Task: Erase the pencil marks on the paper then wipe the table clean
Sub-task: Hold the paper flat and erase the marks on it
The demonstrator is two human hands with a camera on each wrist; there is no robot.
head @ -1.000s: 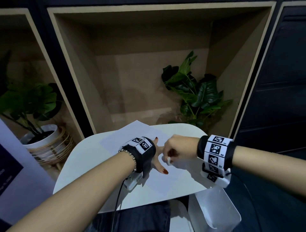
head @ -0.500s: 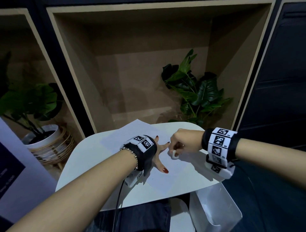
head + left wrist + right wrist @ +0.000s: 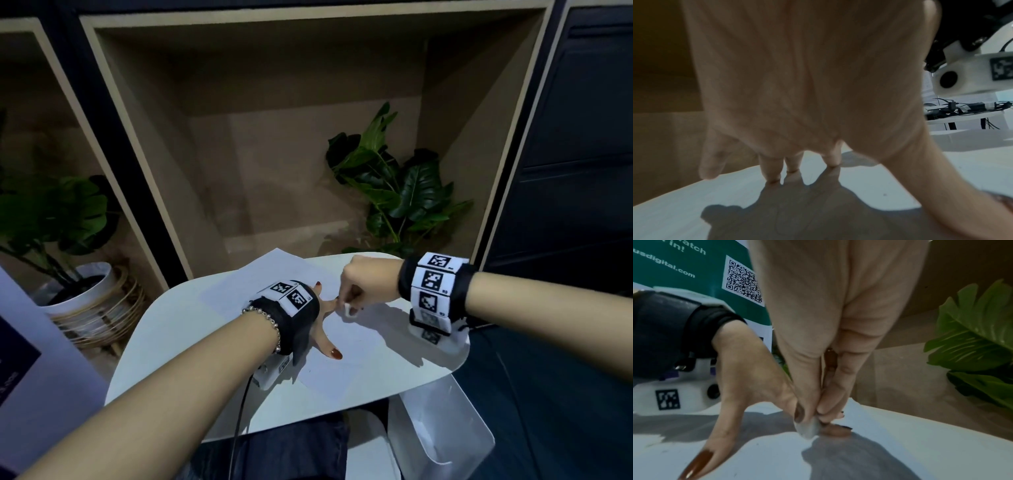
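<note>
A white sheet of paper (image 3: 359, 342) lies on the white table (image 3: 171, 342). My left hand (image 3: 317, 329) is spread flat on the sheet, and its fingertips (image 3: 772, 170) press down on the paper (image 3: 694, 203). My right hand (image 3: 356, 291) pinches a small white eraser (image 3: 346, 309) between thumb and fingers. The eraser (image 3: 807, 428) touches the paper right beside the left index finger. The left thumb (image 3: 696, 465) points toward me. Faint curved pencil lines (image 3: 793, 217) show in the shadow of the left hand.
A white bin (image 3: 445, 428) stands below the table's front right corner. A leafy plant (image 3: 394, 192) fills the wooden niche behind the table. A potted plant (image 3: 78, 291) in a wicker stand sits to the left. The paper's far corner overhangs the table's back edge.
My right hand has carried the eraser a little away from me along the paper, ending beside the left index finger. The left hand has stayed flat on the sheet.
</note>
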